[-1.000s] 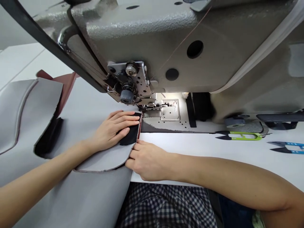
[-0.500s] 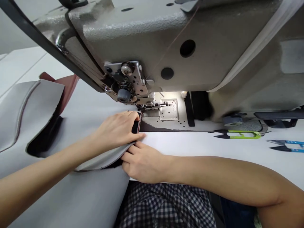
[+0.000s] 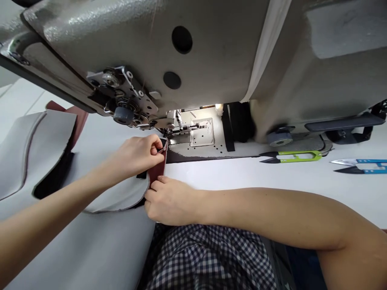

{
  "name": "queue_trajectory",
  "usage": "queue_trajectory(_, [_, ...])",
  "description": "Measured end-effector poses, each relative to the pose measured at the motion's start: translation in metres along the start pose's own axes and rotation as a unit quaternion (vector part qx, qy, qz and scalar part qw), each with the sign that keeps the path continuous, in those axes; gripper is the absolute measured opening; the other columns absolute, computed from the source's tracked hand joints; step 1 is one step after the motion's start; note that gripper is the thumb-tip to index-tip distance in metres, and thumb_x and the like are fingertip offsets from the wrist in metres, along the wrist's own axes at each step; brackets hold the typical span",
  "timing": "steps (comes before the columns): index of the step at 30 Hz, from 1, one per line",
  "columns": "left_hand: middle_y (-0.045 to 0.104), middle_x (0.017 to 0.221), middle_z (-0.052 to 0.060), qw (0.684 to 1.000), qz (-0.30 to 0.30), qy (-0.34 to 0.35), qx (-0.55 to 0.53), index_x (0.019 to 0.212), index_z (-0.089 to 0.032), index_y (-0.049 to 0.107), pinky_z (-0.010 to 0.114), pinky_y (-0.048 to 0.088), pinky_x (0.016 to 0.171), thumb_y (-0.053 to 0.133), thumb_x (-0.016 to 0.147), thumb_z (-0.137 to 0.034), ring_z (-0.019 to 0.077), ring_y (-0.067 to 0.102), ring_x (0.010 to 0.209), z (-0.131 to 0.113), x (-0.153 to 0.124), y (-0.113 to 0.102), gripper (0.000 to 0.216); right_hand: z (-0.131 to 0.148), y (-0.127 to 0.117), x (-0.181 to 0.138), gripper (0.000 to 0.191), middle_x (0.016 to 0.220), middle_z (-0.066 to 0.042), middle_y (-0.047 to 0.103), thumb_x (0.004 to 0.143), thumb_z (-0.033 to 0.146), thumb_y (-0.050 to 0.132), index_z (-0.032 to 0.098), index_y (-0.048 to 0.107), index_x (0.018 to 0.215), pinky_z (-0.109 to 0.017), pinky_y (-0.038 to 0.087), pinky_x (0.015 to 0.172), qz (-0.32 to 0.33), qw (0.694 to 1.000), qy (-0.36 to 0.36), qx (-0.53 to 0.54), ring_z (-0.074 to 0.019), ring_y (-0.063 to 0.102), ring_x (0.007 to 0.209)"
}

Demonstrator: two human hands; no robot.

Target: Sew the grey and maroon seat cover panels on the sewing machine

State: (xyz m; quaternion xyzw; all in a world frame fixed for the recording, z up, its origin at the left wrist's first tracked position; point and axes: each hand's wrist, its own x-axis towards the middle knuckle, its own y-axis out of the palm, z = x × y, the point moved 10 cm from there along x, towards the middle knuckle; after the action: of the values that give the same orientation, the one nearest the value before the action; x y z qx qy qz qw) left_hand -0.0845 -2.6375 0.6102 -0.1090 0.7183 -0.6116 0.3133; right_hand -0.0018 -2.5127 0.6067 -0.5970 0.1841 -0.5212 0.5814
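Observation:
In front of the sewing machine, my left hand pinches the upper edge of layered fabric close to the presser foot and needle area. Dark red fabric shows between my two hands. Below it, my right hand has its fingers closed on the edge of the grey fabric, with black lining underneath. The grey piece spreads left under my left forearm. My fingers hide part of the stacked edges.
Green thread snips and blue thread snips lie on the white table to the right. More grey fabric with a piped seam lies at left, red fabric behind it. The metal needle plate is lit under the machine arm.
The view has shifted right. My left hand has curled into a tighter pinch at the edge, my right hand sits slightly lower from it, and more dark red fabric shows between them.

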Motion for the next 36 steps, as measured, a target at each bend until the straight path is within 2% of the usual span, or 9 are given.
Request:
queue_trajectory(6, [0.068, 0.076, 0.006, 0.995, -0.03, 0.021, 0.091, 0.081, -0.022, 0.049, 0.035, 0.037, 0.065, 0.054, 0.077, -0.051, 0.0279, 0.062, 0.072, -0.014, 0.007, -0.009, 0.03, 0.002, 0.002, 0.001, 0.026, 0.092, -0.014, 0.069, 0.095, 0.009, 0.046, 0.011, 0.07, 0.088, -0.04, 0.047, 0.074, 0.015, 1.0, -0.006, -0.008, -0.0251, 0.062, 0.084])
queue_trajectory(9, [0.068, 0.077, 0.009, 0.984, -0.036, 0.038, 0.173, 0.079, -0.021, 0.052, 0.037, 0.037, 0.063, 0.049, 0.082, -0.042, 0.0307, 0.064, 0.074, -0.024, 0.006, -0.013, 0.022, 0.002, 0.003, 0.001, 0.025, 0.093, -0.014, 0.069, 0.095, 0.009, 0.047, 0.012, 0.07, 0.087, -0.04, 0.047, 0.075, 0.021, 1.0, -0.003, -0.012, -0.025, 0.062, 0.085])
queue_trajectory(12, [0.068, 0.079, 0.015, 0.959, -0.048, 0.049, 0.274, 0.091, -0.017, 0.057, 0.038, 0.036, 0.059, 0.039, 0.087, -0.03, 0.0367, 0.067, 0.076, -0.037, 0.001, -0.011, 0.023, 0.002, 0.003, 0.0, 0.025, 0.094, -0.014, 0.07, 0.095, 0.009, 0.047, 0.013, 0.071, 0.088, -0.04, 0.047, 0.074, 0.019, 1.0, 0.002, -0.014, -0.0247, 0.062, 0.086])
queue_trajectory(15, [0.067, 0.078, 0.018, 0.946, -0.043, 0.055, 0.318, 0.102, -0.011, 0.058, 0.039, 0.037, 0.059, 0.034, 0.088, -0.022, 0.0398, 0.068, 0.077, -0.044, 0.0, -0.005, 0.03, 0.001, 0.001, -0.001, 0.026, 0.096, -0.014, 0.071, 0.096, 0.009, 0.047, 0.013, 0.071, 0.09, -0.04, 0.048, 0.072, 0.012, 1.0, 0.006, -0.014, -0.0249, 0.063, 0.086])
queue_trajectory(17, [0.067, 0.078, 0.018, 0.944, -0.037, 0.05, 0.324, 0.102, -0.011, 0.058, 0.039, 0.039, 0.059, 0.035, 0.089, -0.024, 0.0408, 0.069, 0.077, -0.045, 0.002, -0.003, 0.03, 0.001, 0.0, -0.001, 0.026, 0.096, -0.014, 0.071, 0.096, 0.01, 0.047, 0.013, 0.072, 0.09, -0.041, 0.048, 0.072, 0.009, 1.0, 0.007, -0.014, -0.0253, 0.064, 0.086])
queue_trajectory(21, [0.067, 0.078, 0.019, 0.946, -0.035, 0.039, 0.321, 0.097, -0.012, 0.059, 0.041, 0.042, 0.061, 0.039, 0.092, -0.042, 0.0421, 0.068, 0.078, -0.043, 0.01, -0.007, 0.037, 0.0, -0.001, 0.0, 0.027, 0.098, -0.013, 0.072, 0.096, 0.01, 0.047, 0.013, 0.073, 0.091, -0.04, 0.049, 0.073, 0.013, 1.0, 0.012, -0.001, -0.0264, 0.065, 0.09])
queue_trajectory(27, [0.066, 0.077, 0.021, 0.951, -0.02, 0.041, 0.304, 0.086, -0.012, 0.059, 0.039, 0.039, 0.062, 0.04, 0.084, -0.023, 0.0396, 0.067, 0.078, -0.046, 0.011, -0.005, 0.022, -0.001, -0.001, -0.001, 0.028, 0.1, -0.012, 0.072, 0.096, 0.011, 0.047, 0.014, 0.074, 0.09, -0.039, 0.047, 0.072, 0.016, 1.0, 0.017, 0.009, -0.0268, 0.065, 0.091])
queue_trajectory(33, [0.065, 0.072, 0.01, 0.98, -0.029, 0.012, 0.195, 0.079, -0.019, 0.055, 0.033, 0.036, 0.06, 0.046, 0.078, -0.029, 0.0268, 0.06, 0.065, -0.032, 0.006, -0.006, 0.013, 0.001, -0.004, -0.003, 0.026, 0.096, -0.014, 0.071, 0.093, 0.007, 0.048, 0.012, 0.073, 0.088, -0.04, 0.048, 0.071, 0.001, 1.0, 0.01, -0.018, -0.0269, 0.065, 0.087])
queue_trajectory(36, [0.064, 0.07, 0.007, 0.986, -0.035, 0.02, 0.159, 0.077, -0.02, 0.052, 0.032, 0.034, 0.06, 0.046, 0.076, -0.028, 0.0242, 0.057, 0.064, -0.027, 0.005, -0.002, 0.01, 0.004, -0.003, -0.002, 0.026, 0.092, -0.014, 0.071, 0.092, 0.006, 0.048, 0.011, 0.073, 0.085, -0.041, 0.048, 0.071, 0.0, 1.0, 0.005, -0.025, -0.0275, 0.064, 0.086])
